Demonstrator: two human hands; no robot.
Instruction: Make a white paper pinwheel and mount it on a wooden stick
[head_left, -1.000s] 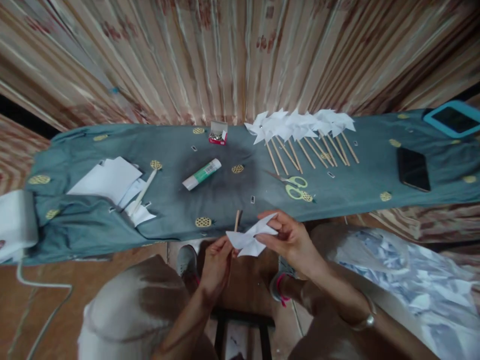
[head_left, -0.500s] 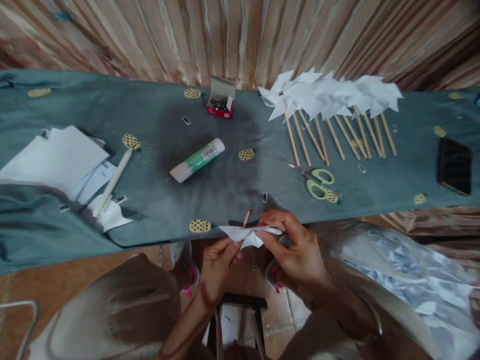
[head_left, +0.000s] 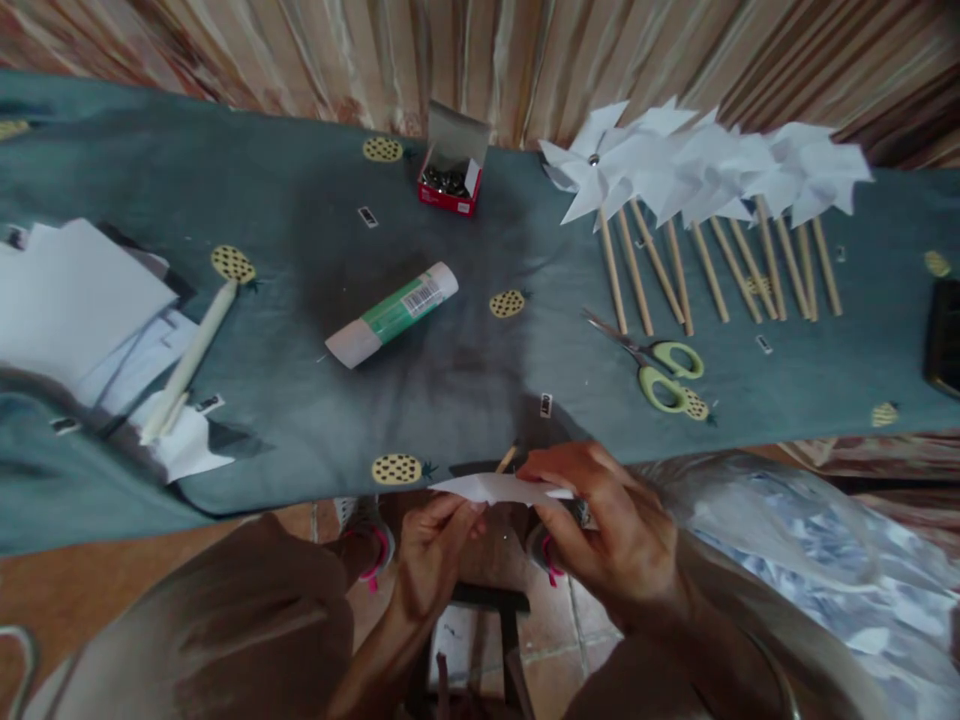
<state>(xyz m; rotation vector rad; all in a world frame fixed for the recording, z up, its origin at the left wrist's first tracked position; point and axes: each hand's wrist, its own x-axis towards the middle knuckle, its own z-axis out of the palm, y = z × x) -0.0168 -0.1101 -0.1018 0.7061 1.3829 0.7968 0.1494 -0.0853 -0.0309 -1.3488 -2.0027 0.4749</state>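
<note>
At the table's near edge a white paper pinwheel (head_left: 491, 488) is seen nearly edge-on, between my two hands. My left hand (head_left: 435, 550) pinches it from below at the left. Curled round its right end are the thumb and fingers of my right hand (head_left: 607, 520). The tip of a wooden stick (head_left: 508, 458) pokes out behind the paper; the rest of it is hidden. Beyond my hands lies a glue stick (head_left: 391, 315) with a green label. Scissors (head_left: 656, 375) with green handles rest to the right, blades partly apart.
Finished pinwheels (head_left: 675, 170) on sticks lie in a row at the back right. A red box (head_left: 450, 195) of metal pins stands open. Paper sheets (head_left: 82, 300) and a pale pen (head_left: 191, 360) lie left, a phone (head_left: 946, 340) far right. A plastic bag (head_left: 787, 540) sits below the table.
The pinwheel has tilted, so its lower folded blade no longer shows. Both hands keep hold of it. My view has shifted, with the table things spreading outward.
</note>
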